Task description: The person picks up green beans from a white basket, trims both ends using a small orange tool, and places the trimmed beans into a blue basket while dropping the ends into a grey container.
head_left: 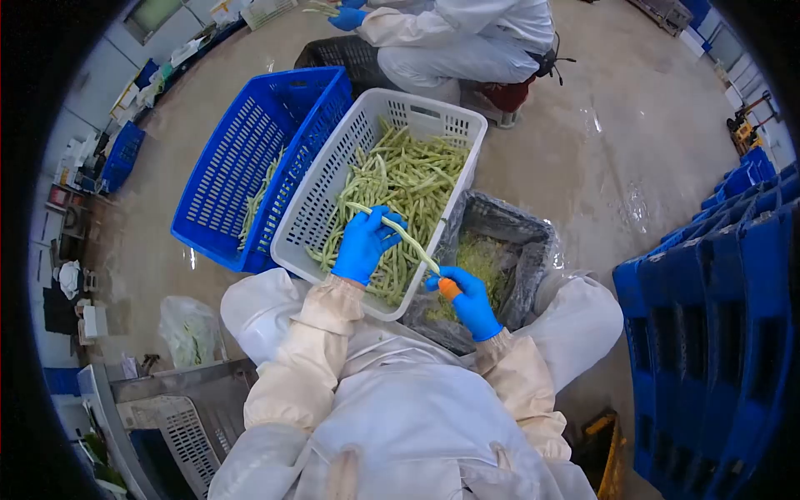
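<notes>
My left hand (363, 246), in a blue glove, has its fingers closed round a long pale green bean (400, 231) above a white crate (287, 242). The crate holds a heap of similar beans (408, 171). At the bean's lower right end is my right hand (468, 302), also gloved in blue, closed on an orange-handled tool (449, 289). The tool's working end is too small to make out. Below my right hand stands a bin lined with dark plastic (533, 242), with green scraps inside.
A blue crate (225, 183) with some beans adjoins the white crate on the left. Beyond them sits another person (467, 42) in white clothing. Blue pallets (708, 325) stand at the right, and a plastic bag (187, 332) lies at the left.
</notes>
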### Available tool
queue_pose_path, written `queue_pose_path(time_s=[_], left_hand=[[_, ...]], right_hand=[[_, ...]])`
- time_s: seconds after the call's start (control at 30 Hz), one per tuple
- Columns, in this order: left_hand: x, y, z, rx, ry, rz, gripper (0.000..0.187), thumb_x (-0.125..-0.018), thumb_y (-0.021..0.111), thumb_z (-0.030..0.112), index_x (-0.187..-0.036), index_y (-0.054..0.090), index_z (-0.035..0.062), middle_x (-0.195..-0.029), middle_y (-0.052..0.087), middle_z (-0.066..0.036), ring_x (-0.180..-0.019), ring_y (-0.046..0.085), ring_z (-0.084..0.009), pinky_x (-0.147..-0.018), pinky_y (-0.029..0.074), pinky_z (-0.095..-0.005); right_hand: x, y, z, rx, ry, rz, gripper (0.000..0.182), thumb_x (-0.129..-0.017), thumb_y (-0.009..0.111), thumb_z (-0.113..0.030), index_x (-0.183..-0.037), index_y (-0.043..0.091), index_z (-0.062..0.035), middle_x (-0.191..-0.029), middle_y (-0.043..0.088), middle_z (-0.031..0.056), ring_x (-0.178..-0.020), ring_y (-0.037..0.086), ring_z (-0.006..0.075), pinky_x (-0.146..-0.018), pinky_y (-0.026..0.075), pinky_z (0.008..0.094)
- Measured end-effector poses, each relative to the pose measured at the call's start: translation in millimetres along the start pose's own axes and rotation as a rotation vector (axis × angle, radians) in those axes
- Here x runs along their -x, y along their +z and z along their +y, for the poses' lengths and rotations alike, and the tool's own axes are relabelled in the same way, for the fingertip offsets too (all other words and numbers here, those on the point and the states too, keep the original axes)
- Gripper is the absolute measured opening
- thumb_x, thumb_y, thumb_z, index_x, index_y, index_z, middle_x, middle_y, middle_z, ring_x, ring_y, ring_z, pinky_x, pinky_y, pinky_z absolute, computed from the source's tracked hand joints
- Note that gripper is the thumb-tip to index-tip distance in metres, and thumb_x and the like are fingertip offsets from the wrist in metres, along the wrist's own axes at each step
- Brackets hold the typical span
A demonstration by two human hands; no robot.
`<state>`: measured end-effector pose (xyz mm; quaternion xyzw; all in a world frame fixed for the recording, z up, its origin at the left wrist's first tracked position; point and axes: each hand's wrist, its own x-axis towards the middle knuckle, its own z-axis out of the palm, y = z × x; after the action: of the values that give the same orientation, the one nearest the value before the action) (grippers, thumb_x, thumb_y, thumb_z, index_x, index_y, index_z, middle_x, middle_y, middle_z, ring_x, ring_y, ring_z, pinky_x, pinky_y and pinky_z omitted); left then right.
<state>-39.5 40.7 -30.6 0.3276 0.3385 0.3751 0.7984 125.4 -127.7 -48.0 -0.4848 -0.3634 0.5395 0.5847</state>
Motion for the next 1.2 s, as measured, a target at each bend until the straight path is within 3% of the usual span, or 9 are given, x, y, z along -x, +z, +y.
queue_pose_path(time_s=[0.47,0.57,0.63,0.77,0.83,0.97,1.1,1.17,1.2], left_hand=[[22,28,-16,-0.053,-0.017,0.077,0.033,-0.089,0.053,0.023,-0.117,0.049,0.0051,-0.094,0.059,-0.006,-0.090,0.059,-0.0207,-0.077,0.050,-0.0370],[20,35,-22,-0.151,-0.025,0.198,0.026,-0.090,0.051,0.021,-0.110,0.054,0.0042,-0.084,0.058,-0.005,-0.077,0.058,-0.0165,-0.071,0.050,-0.0340],[16,37,-24,-0.173,-0.079,0.175,0.024,-0.089,0.051,0.020,-0.105,0.055,0.0028,-0.079,0.057,-0.005,-0.069,0.057,-0.0158,-0.066,0.050,-0.0318],[20,49,-24,-0.353,-0.132,0.059,0.019,-0.087,0.051,0.016,-0.099,0.056,0.0012,-0.074,0.056,-0.004,-0.062,0.054,-0.0130,-0.059,0.048,-0.0275],[24,47,-23,-0.499,-0.193,-0.243,0.018,-0.086,0.049,0.013,-0.096,0.057,-0.0003,-0.073,0.055,-0.002,-0.060,0.051,-0.0097,-0.056,0.045,-0.0237],[39,35,-11,-0.625,-0.292,-0.324,0.026,-0.085,0.050,0.011,-0.106,0.058,-0.0024,-0.072,0.056,-0.003,-0.056,0.050,-0.0081,-0.050,0.042,-0.0212],[53,37,-1,-0.628,-0.290,-0.325,0.028,-0.085,0.051,0.011,-0.109,0.057,-0.0028,-0.071,0.056,-0.003,-0.054,0.049,-0.0076,-0.047,0.040,-0.0206],[54,34,-3,-0.653,-0.271,-0.357,0.028,-0.085,0.052,0.011,-0.109,0.057,-0.0029,-0.071,0.056,-0.003,-0.052,0.048,-0.0075,-0.046,0.038,-0.0206],[54,32,-3,-0.653,-0.270,-0.356,0.028,-0.085,0.052,0.011,-0.109,0.057,-0.0029,-0.071,0.056,-0.003,-0.052,0.048,-0.0075,-0.046,0.038,-0.0206]], right_hand=[[6,3,5,0.077,-0.035,0.136,0.014,-0.085,0.056,-0.010,-0.093,0.061,0.0008,-0.076,0.063,0.0080,-0.071,0.060,0.0149,-0.066,0.048,0.0289],[9,5,1,0.476,-0.193,0.159,0.013,-0.082,0.060,-0.011,-0.091,0.061,-0.0014,-0.076,0.063,0.0088,-0.073,0.060,0.0142,-0.067,0.046,0.0291],[9,10,-1,0.816,-0.712,0.184,0.016,-0.077,0.061,-0.010,-0.092,0.061,-0.0038,-0.079,0.061,0.0116,-0.072,0.059,0.0225,-0.065,0.046,0.0338],[11,16,-1,0.775,-0.685,0.079,0.013,-0.076,0.060,-0.009,-0.088,0.061,-0.0042,-0.077,0.059,0.0114,-0.072,0.057,0.0261,-0.065,0.045,0.0364],[8,5,10,0.565,-0.405,0.262,0.011,-0.078,0.058,-0.006,-0.088,0.061,-0.0047,-0.077,0.060,0.0078,-0.068,0.058,0.0169,-0.064,0.045,0.0296],[-3,-69,0,0.091,-0.198,0.891,0.011,-0.078,0.059,-0.006,-0.088,0.060,-0.0027,-0.076,0.060,0.0068,-0.068,0.052,0.0097,-0.063,0.043,0.0250],[2,-51,-12,0.580,-0.199,0.704,0.016,-0.079,0.059,-0.006,-0.094,0.060,-0.0039,-0.082,0.061,0.0084,-0.073,0.055,0.0151,-0.067,0.044,0.0297],[-4,-29,-16,0.780,-0.669,0.475,0.020,-0.078,0.059,-0.006,-0.098,0.060,-0.0052,-0.090,0.061,0.0113,-0.083,0.057,0.0245,-0.072,0.044,0.0351],[-3,-29,-14,0.780,-0.670,0.474,0.020,-0.078,0.059,-0.006,-0.098,0.060,-0.0052,-0.090,0.061,0.0113,-0.083,0.057,0.0245,-0.072,0.044,0.0351]])
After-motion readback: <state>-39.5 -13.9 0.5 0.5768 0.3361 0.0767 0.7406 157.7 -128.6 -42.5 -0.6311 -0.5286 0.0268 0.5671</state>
